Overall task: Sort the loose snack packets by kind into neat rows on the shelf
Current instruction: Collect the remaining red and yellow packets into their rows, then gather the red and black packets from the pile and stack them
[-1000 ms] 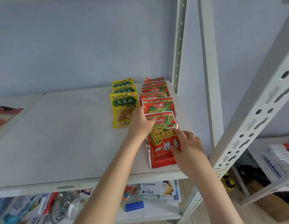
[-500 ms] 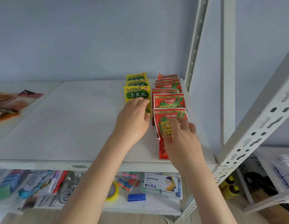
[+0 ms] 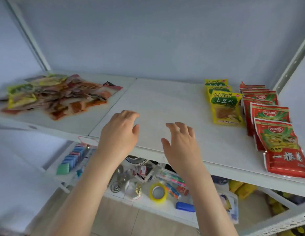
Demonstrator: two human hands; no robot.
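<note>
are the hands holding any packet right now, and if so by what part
Nothing is held. The left hand and right hand hover with loosely spread fingers over the bare shelf, touching no packet.

Mid shelf [image 3: 165,99] is bare board btwn loose pile [image 3: 54,97] at left & yellow row [image 3: 225,106] at right. L hand [image 3: 119,133] & R hand [image 3: 180,143] hover over its front part, fingers slack, room either side. Red row [image 3: 274,133], just beside yellow, fills right end to front edge. Post [image 3: 291,65] stands behind it; wall shuts the rear.
</note>
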